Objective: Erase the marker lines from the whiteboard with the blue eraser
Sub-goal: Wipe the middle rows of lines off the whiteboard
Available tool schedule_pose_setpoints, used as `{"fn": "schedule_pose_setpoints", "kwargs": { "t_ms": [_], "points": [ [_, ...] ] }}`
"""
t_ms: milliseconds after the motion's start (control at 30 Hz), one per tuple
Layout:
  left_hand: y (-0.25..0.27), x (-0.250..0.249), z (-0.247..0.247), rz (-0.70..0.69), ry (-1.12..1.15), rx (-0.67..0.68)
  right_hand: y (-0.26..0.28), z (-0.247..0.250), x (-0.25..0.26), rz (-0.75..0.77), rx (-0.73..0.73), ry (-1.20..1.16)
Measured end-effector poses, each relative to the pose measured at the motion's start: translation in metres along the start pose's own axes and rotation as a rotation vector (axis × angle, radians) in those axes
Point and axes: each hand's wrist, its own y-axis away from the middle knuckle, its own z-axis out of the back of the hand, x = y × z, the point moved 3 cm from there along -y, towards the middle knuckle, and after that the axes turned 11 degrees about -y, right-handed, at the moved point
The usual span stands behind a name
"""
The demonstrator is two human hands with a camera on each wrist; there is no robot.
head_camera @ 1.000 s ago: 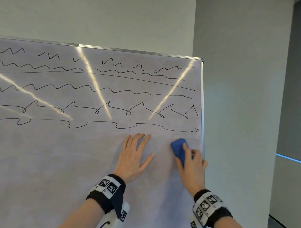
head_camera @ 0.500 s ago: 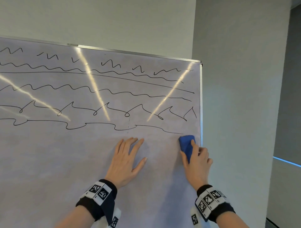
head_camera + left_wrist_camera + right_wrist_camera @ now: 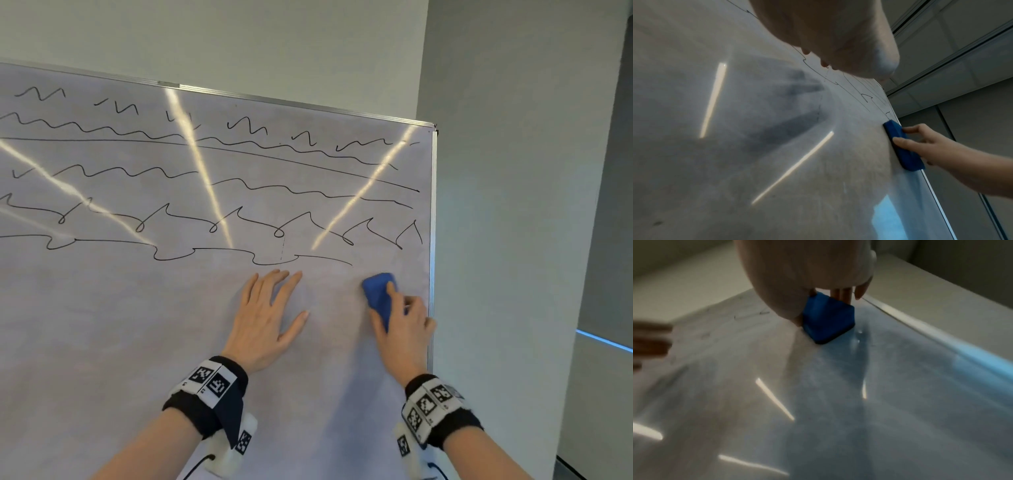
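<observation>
Now blue eraser (image 3: 377,297) lies lengthwise up the whiteboard (image 3: 137,325).

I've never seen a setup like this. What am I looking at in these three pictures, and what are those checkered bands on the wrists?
No robot here: a person wears three cameras. The head view looks down at both hands; each patterned wristband carries a camera looking along that hand. The surface is an upright whiteboard covered with wavy black marker lines. The left hand lies flat and open against the board. The right hand grips a blue eraser pressed to the board near its right edge, just below the lowest line.
</observation>
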Motion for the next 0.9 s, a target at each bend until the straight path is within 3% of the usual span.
{"fn": "schedule_pose_setpoints", "kwargs": {
  "t_ms": [67, 133, 267, 367, 400, 533, 633, 733, 833, 900],
  "points": [
    [0.006, 0.009, 0.005, 0.012, -0.013, 0.005, -0.014, 0.001, 0.002, -0.15, -0.08, 0.008],
    [0.01, 0.016, 0.01, 0.015, -0.012, -0.006, -0.028, -0.009, 0.031, -0.173, -0.09, -0.002],
    [0.009, 0.024, 0.021, 0.007, -0.021, -0.028, -0.027, -0.034, 0.098, 0.004, -0.014, -0.037],
    [0.012, 0.034, 0.029, 0.012, -0.035, -0.035, -0.006, -0.035, 0.095, 0.201, 0.077, -0.024],
    [0.014, 0.039, 0.032, 0.014, -0.04, -0.034, -0.002, -0.031, 0.083, 0.204, 0.092, -0.019],
    [0.028, 0.066, 0.043, 0.045, -0.062, -0.021, -0.006, -0.014, 0.043, -0.142, -0.024, -0.013],
    [0.032, 0.076, 0.045, 0.056, -0.063, -0.006, -0.021, -0.025, 0.075, -0.275, -0.039, -0.049],
    [0.028, 0.068, 0.043, 0.03, -0.035, 0.006, -0.023, -0.039, 0.119, -0.096, -0.023, -0.028],
    [0.025, 0.06, 0.043, -0.001, -0.025, 0.012, -0.014, -0.039, 0.116, 0.105, 0.041, 0.018],
    [0.028, 0.065, 0.045, 0.0, -0.022, 0.015, -0.009, -0.031, 0.092, 0.062, 0.046, 0.035]
  ]
}}
